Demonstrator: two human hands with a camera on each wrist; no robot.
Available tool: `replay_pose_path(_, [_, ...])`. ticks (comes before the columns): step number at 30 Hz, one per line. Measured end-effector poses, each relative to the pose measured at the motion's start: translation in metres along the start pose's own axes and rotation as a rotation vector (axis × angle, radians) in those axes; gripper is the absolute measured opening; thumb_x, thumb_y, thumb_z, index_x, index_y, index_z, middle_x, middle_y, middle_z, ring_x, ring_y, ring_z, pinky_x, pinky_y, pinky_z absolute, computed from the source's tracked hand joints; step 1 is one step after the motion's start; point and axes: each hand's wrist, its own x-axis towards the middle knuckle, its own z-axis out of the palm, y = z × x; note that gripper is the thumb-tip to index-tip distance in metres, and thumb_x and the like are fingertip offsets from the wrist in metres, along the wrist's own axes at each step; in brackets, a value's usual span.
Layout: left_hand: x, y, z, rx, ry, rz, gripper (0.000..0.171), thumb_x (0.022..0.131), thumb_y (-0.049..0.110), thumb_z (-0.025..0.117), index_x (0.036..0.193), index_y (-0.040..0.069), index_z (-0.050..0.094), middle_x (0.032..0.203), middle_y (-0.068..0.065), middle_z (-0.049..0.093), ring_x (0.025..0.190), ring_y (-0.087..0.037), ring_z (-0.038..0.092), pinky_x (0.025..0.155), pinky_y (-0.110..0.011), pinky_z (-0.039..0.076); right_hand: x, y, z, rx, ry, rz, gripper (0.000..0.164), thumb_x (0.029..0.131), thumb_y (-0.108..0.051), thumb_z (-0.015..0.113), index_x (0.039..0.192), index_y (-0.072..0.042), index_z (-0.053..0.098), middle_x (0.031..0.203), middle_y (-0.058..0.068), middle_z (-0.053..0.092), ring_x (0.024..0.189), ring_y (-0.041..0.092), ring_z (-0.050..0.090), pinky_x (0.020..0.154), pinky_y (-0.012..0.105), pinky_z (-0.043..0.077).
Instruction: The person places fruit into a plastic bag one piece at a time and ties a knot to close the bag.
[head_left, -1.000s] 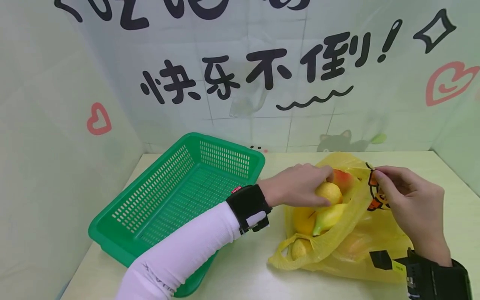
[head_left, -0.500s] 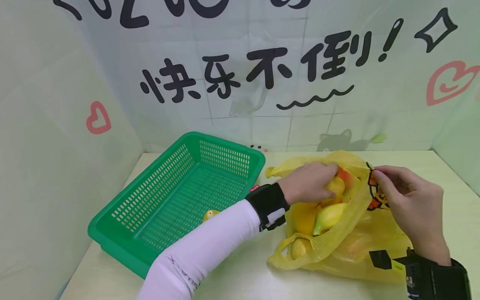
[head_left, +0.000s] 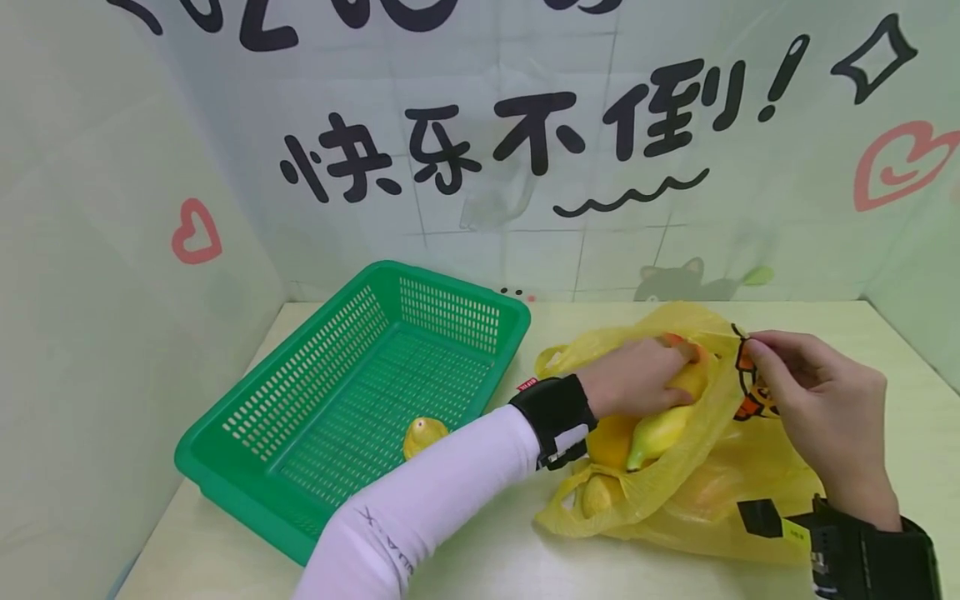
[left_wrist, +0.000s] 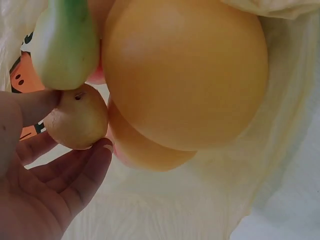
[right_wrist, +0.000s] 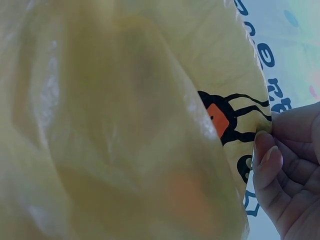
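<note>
A yellow plastic bag of fruit stands open on the right of the table. My left hand reaches into its mouth. In the left wrist view, that hand's thumb and fingers pinch a small brownish-yellow pear. Against the pear lies a yellow-green, banana-like fruit. A large round orange-yellow fruit sits close beside it, with another partly behind. With thumb and fingertips, my right hand pinches the bag's printed edge, as the right wrist view also shows. The bag's plastic hides its lower contents.
A green perforated basket stands to the left, with a yellow pear inside. My left sleeve crosses over the basket's near right side. Another yellow fruit shows at the bag's near handle. A printed wall sheet closes off the back.
My left hand has moved rightward and deeper into the bag. The arm's shift has uncovered the pear in the basket. My right hand keeps its hold on the bag's edge.
</note>
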Motion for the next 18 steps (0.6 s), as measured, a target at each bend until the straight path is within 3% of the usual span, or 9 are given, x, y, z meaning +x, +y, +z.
replay_pose_path(4, [-0.001,-0.001,0.0,-0.005,-0.024,0.044,0.045,0.101,0.031,0.055,0.142,0.012,0.048,0.134,0.002,0.058,0.114,-0.009,0.056,0.105,-0.015,0.039,0.0,-0.001,-0.002,0.009,-0.003,-0.001,0.017,0.089,-0.008,0.071,0.104,0.0,0.075,0.086,-0.046,0.054,0.071,-0.022,0.054,0.067,-0.003,0.041])
replay_pose_path(8, [-0.004,-0.006,0.0,-0.04,-0.062,0.066,0.052,0.104,0.03,0.049,0.15,0.01,0.039,0.144,-0.002,0.054,0.125,-0.011,0.054,0.111,-0.016,0.035,0.001,-0.001,-0.001,0.013,-0.003,-0.001,0.017,0.09,-0.01,0.071,0.104,-0.001,0.075,0.086,-0.043,0.056,0.071,-0.021,0.054,0.067,-0.002,0.041])
replay_pose_path(12, [-0.006,-0.009,-0.003,-0.06,-0.085,0.065,0.044,0.104,0.033,0.048,0.139,0.006,0.049,0.126,-0.004,0.061,0.11,-0.012,0.058,0.1,-0.016,0.041,0.0,0.0,-0.001,0.018,-0.006,0.009,0.017,0.089,-0.008,0.071,0.103,-0.001,0.075,0.085,-0.044,0.056,0.071,-0.021,0.055,0.067,-0.002,0.042])
replay_pose_path(15, [-0.008,-0.011,-0.006,-0.074,-0.113,0.054,0.035,0.104,0.035,0.047,0.124,0.007,0.054,0.109,-0.003,0.058,0.097,-0.012,0.054,0.089,-0.018,0.043,0.0,0.0,-0.001,0.017,-0.008,0.007,0.017,0.088,-0.006,0.072,0.103,0.0,0.075,0.085,-0.047,0.054,0.071,-0.021,0.054,0.067,-0.002,0.041])
replay_pose_path(18, [-0.012,-0.011,-0.011,-0.092,-0.15,0.021,0.046,0.104,0.04,0.046,0.137,0.007,0.048,0.124,-0.003,0.057,0.109,-0.012,0.053,0.099,-0.018,0.041,0.0,0.0,-0.001,0.02,-0.007,0.001,0.017,0.088,-0.007,0.072,0.103,0.0,0.075,0.086,-0.044,0.057,0.071,-0.021,0.054,0.067,-0.002,0.042])
